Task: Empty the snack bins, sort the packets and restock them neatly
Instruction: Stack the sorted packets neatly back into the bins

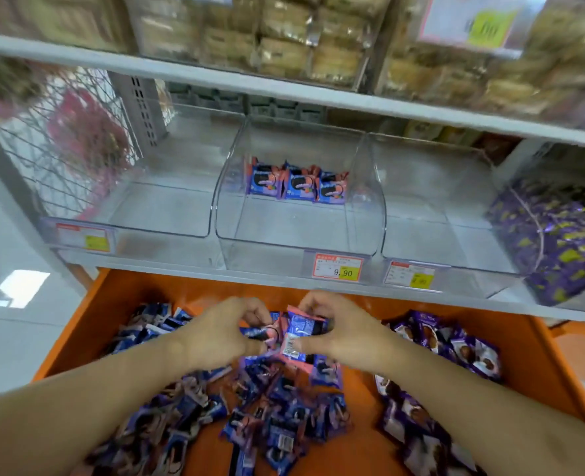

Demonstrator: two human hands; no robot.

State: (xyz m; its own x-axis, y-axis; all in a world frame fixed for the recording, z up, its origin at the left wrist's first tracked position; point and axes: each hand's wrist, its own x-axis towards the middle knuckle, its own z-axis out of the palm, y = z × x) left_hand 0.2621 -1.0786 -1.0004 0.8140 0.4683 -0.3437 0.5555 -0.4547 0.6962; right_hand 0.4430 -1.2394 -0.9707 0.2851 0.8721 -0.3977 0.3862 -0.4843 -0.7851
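My left hand [227, 334] and my right hand [339, 333] meet over an orange tray [524, 359], both gripping a small stack of blue-and-pink snack packets [296, 333]. Under them lies a loose heap of the same packets [284, 407]. A pile of dark blue packets [150, 326] sits at the tray's left, and purple packets [455, 345] lie along its right. On the shelf above, the middle clear bin [294, 231] holds three blue-and-pink packets [296, 183] standing in a row at its back. The left bin [160, 207] and the right bin [431, 218] show nothing inside.
A bin packed with purple packets [558, 242] stands at the far right of the shelf. Price tags [339, 267] hang on the bin fronts. The upper shelf [284, 87] carries pale wrapped snacks. White tiled floor [9, 304] lies to the left.
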